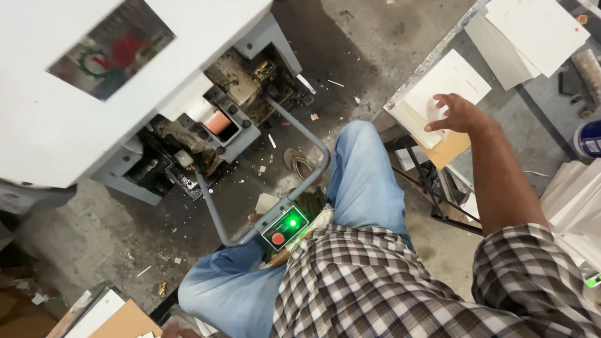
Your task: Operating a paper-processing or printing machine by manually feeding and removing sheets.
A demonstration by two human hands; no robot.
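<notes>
Reaching out with fingers spread flat, the right hand (456, 114) rests on the top white card (446, 87) of a stack at the table's (418, 70) near corner, nothing lifted yet, its long axis running diagonally away toward upper right; left hand unseen.

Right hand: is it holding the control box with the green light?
No, the right hand rests on white cards on the table, apart from the control box.
</notes>
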